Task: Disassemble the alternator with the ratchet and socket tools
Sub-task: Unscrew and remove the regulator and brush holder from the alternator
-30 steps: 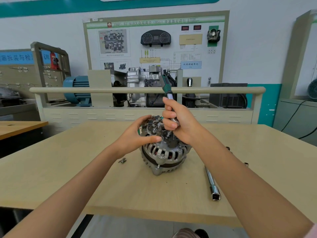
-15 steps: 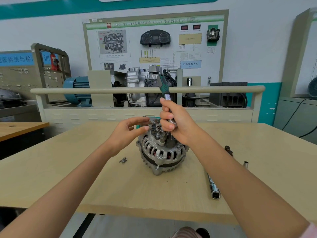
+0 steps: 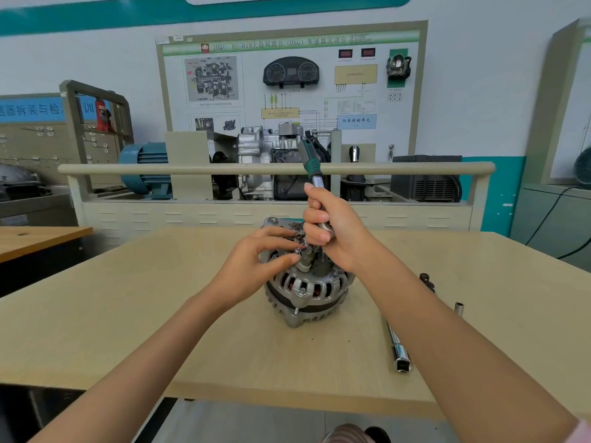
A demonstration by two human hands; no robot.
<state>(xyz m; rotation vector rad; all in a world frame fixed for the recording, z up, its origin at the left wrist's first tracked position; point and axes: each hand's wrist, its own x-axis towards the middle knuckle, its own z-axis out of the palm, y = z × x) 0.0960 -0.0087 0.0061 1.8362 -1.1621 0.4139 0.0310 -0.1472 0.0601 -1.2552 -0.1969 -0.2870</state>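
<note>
Pale wooden table (image 3: pixel 128 314) — alternator (image 3: pixel 307 289) mid-surface, well back from the near edge. Right hand (image 3: pixel 335 231) grips the ratchet (image 3: pixel 311 169); left hand (image 3: pixel 256 263) pinches the socket (image 3: pixel 305 259). Extension bar (image 3: pixel 398 350) lies right.

- One alternator (image 3: pixel 307 282), centre of the frame.
- One ratchet (image 3: pixel 311 167), above the alternator.
- Two hands: left hand (image 3: pixel 252 266), right hand (image 3: pixel 339 231).
- One extension bar (image 3: pixel 398 348), lower right.
- One small socket (image 3: pixel 459 306), right.
- One dark small part (image 3: pixel 427 280), right; kind unclear.
- One table (image 3: pixel 128 314).
</note>
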